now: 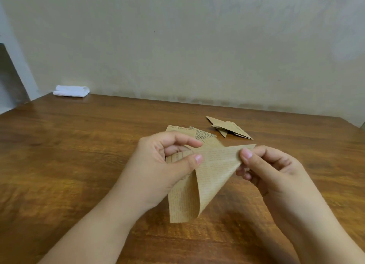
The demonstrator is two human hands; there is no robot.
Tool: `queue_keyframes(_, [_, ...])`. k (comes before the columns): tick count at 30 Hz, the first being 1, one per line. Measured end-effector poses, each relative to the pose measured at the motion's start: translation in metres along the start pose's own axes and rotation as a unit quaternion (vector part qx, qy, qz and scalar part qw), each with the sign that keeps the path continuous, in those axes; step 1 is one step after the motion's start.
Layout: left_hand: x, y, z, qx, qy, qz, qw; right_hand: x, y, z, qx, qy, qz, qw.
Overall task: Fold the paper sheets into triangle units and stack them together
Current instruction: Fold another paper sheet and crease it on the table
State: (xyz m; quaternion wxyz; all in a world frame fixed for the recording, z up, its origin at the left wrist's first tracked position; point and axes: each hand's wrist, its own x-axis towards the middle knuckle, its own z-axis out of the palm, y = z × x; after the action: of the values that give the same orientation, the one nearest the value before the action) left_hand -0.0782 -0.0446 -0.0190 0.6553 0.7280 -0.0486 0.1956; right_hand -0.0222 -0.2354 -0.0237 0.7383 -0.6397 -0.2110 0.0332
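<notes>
1. Far off beyond the left hand (167, 161): a white folded cloth (71, 91) at the back edge of the wooden table (79, 145), of no use to this fold.
2. Left hand: thumb and fingers pinching the brown printed sheet (207, 175) at its upper left part. Best kept firm here as the anchor.
3. Between the hands: sheet lifted off the table, curled over but not creased (the bend at the bottom is soft and rounded). Corners to be matched before pressing.
4. Right hand (266, 169): thumb and fingertips pinching the sheet's pointed right corner. Best drawn onto the opposite edge, then flattened from the middle outward.
5. Just beyond the hands: spare sheets (197, 132) lying flat; further right, folded triangle units (231, 128) overlapping in a small pile, the likely place for this one.
</notes>
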Motion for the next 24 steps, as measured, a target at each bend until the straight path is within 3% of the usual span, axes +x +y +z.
queue_keyframes(10, [0.0015, 0.0018, -0.0017, -0.087, -0.003, -0.062, 0.994, -0.0012, 0.0026, 0.0017, 0.001, -0.005, -0.012, 1.0])
queue_keyframes(19, [0.0011, 0.0034, 0.0016, -0.237, 0.005, -0.193, 0.952, -0.0038, 0.0021, 0.0074, 0.012, 0.028, -0.025, 0.999])
queue_keyframes(24, [-0.0016, 0.0066, 0.0051, -0.193, -0.003, -0.152, 0.969, -0.0035, 0.0025, 0.0089, 0.013, 0.03, -0.027, 0.999])
